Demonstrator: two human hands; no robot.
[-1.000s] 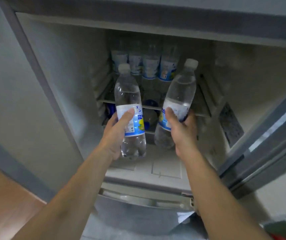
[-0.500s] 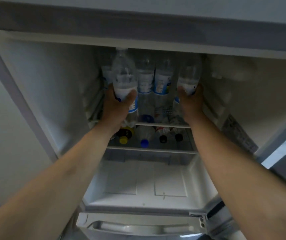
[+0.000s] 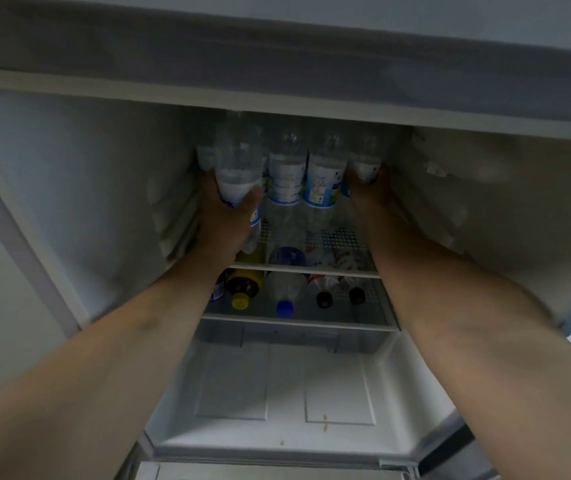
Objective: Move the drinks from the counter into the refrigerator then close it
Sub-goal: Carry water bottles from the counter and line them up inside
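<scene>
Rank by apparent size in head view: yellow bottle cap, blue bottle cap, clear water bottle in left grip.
1. Clear water bottle held by the left hand, largest.
2-3. Yellow bottle cap and blue bottle cap look alike; no ranking.

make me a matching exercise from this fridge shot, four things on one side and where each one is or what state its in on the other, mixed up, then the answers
Things:
1. left hand
2. right hand
3. yellow-capped bottle
4. blue-capped bottle

Places or states:
A. lying on the lower shelf, cap toward the camera, second from the left of the caps
B. grips a water bottle at the left end of the upper shelf row
C. lying on the lower shelf, between the yellow cap and two dark caps
D. holds a water bottle at the right end of the upper shelf row

Pairs: 1-B, 2-D, 3-A, 4-C
</scene>
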